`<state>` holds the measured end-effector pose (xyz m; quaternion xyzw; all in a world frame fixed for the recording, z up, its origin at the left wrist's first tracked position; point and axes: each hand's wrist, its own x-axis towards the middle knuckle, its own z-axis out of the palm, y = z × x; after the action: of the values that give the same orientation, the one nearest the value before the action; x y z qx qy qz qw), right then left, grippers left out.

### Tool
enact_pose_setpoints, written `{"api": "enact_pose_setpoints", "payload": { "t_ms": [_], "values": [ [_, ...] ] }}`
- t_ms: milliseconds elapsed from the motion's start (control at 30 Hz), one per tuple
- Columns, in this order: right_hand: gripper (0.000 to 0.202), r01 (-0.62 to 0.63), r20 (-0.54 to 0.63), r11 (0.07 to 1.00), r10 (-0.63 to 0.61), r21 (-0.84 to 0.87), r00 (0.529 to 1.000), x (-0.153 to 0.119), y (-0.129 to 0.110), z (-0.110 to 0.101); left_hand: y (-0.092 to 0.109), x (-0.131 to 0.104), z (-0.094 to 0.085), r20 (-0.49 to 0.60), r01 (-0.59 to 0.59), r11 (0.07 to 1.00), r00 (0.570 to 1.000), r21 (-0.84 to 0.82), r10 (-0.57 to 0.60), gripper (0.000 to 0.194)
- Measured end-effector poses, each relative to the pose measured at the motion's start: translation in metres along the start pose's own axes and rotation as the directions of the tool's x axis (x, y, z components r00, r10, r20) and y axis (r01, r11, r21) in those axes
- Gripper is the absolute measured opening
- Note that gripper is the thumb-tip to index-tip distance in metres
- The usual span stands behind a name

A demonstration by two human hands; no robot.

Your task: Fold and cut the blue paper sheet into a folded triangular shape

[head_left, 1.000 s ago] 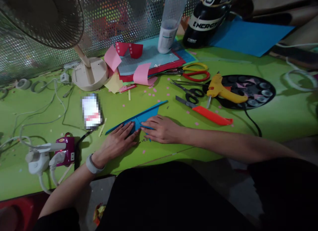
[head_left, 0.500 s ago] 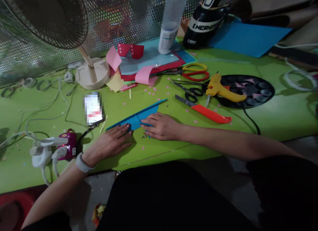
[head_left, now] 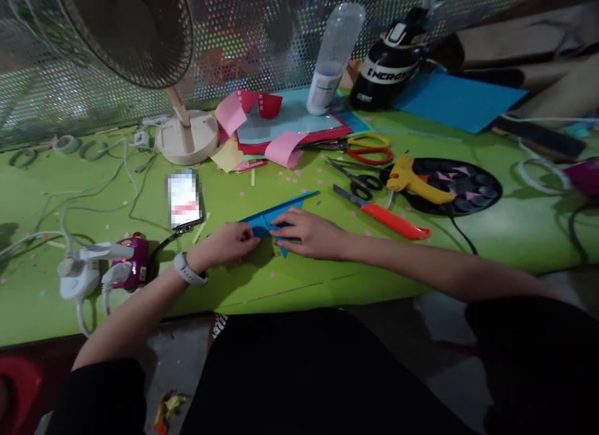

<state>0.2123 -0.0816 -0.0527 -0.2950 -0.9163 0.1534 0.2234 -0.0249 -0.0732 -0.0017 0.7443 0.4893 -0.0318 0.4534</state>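
A folded blue sheet of paper (head_left: 260,225) lies on the green tabletop in front of me, with a narrow folded strip along its far edge. My left hand (head_left: 229,243) has its fingers curled in at the near left part of the paper, thumb and fingertips pinching the edge. On the right part of the sheet rests my right hand (head_left: 309,234), its fingers stretched out and apart, pressing the paper down. A pointed blue corner sticks out below those fingers. Part of the paper's left end is hidden behind my left hand.
Right of my hands lie a red-handled cutter knife (head_left: 395,221), black scissors (head_left: 362,182), red-and-yellow scissors (head_left: 369,154) and a yellow glue gun (head_left: 418,182) on a black tray (head_left: 486,198). Leftward are a phone (head_left: 184,198), a power strip (head_left: 133,263) and a fan (head_left: 187,138).
My left hand has gone from lying flat on the paper to curled fingers at its near edge. The right hand stays on the sheet. The view has shifted slightly.
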Motion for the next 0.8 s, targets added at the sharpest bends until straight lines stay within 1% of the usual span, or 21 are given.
{"api": "enact_pose_setpoints", "payload": {
  "t_ms": [67, 100, 133, 167, 200, 233, 267, 300, 333, 433, 500, 567, 700, 767, 800],
  "values": [
    [0.02, -0.15, 0.064, 0.982, 0.144, 0.111, 0.988, 0.012, 0.0, -0.007, 0.0, 0.007, -0.001, 0.07, 0.036, 0.999, 0.997, -0.017, -0.034, 0.022],
    [0.018, -0.251, 0.118, 0.957, 0.235, 0.143, 0.965, 0.02, -0.001, -0.011, 0.0, 0.01, -0.002, 0.093, 0.038, 0.999, 0.995, -0.013, -0.036, 0.022],
    [0.017, -0.361, 0.19, 0.92, 0.331, 0.152, 0.924, 0.028, -0.002, -0.014, 0.0, 0.011, -0.003, 0.115, 0.038, 0.999, 0.993, -0.008, -0.037, 0.021],
    [0.017, -0.468, 0.277, 0.871, 0.418, 0.15, 0.865, 0.036, -0.002, -0.017, 0.0, 0.013, -0.005, 0.139, 0.043, 0.999, 0.989, -0.006, -0.042, 0.021],
    [0.017, -0.557, 0.387, 0.814, 0.468, 0.161, 0.795, 0.044, -0.003, -0.019, 0.0, 0.013, -0.007, 0.161, 0.053, 0.999, 0.986, -0.007, -0.052, 0.021],
    [0.018, -0.627, 0.497, 0.758, 0.48, 0.18, 0.723, 0.051, -0.003, -0.02, 0.0, 0.014, -0.008, 0.181, 0.065, 0.998, 0.982, -0.011, -0.062, 0.021],
    [0.019, -0.68, 0.583, 0.705, 0.471, 0.202, 0.662, 0.057, -0.002, -0.02, 0.0, 0.015, -0.01, 0.198, 0.077, 0.997, 0.978, -0.019, -0.072, 0.022],
    [0.021, -0.719, 0.648, 0.658, 0.449, 0.226, 0.615, 0.061, -0.002, -0.02, 0.0, 0.016, -0.011, 0.213, 0.085, 0.996, 0.974, -0.028, -0.078, 0.022],
    [0.022, -0.746, 0.689, 0.619, 0.431, 0.245, 0.584, 0.065, -0.001, -0.019, 0.0, 0.017, -0.011, 0.226, 0.09, 0.995, 0.971, -0.038, -0.08, 0.022],
    [0.026, -0.789, 0.73, 0.556, 0.421, 0.261, 0.538, 0.068, 0.003, -0.017, -0.002, 0.019, -0.012, 0.244, 0.093, 0.994, 0.967, -0.063, -0.075, 0.023],
    [0.029, -0.798, 0.749, 0.54, 0.403, 0.268, 0.525, 0.067, 0.006, -0.016, -0.003, 0.019, -0.011, 0.247, 0.078, 0.994, 0.967, -0.075, -0.058, 0.025],
    [0.031, -0.798, 0.761, 0.533, 0.382, 0.282, 0.524, 0.064, 0.01, -0.015, -0.004, 0.02, -0.011, 0.247, 0.07, 0.994, 0.968, -0.085, -0.047, 0.026],
    [0.036, -0.802, 0.761, 0.506, 0.369, 0.317, 0.534, 0.057, 0.019, -0.016, -0.004, 0.021, -0.012, 0.252, 0.112, 0.989, 0.964, -0.092, -0.086, 0.029],
    [0.037, -0.805, 0.752, 0.498, 0.381, 0.322, 0.537, 0.052, 0.021, -0.02, -0.003, 0.021, -0.013, 0.256, 0.12, 0.988, 0.962, -0.099, -0.091, 0.029],
    [0.036, -0.797, 0.735, 0.515, 0.399, 0.315, 0.548, 0.048, 0.021, -0.023, -0.003, 0.02, -0.012, 0.256, 0.117, 0.988, 0.963, -0.099, -0.089, 0.029]
  ]
}}
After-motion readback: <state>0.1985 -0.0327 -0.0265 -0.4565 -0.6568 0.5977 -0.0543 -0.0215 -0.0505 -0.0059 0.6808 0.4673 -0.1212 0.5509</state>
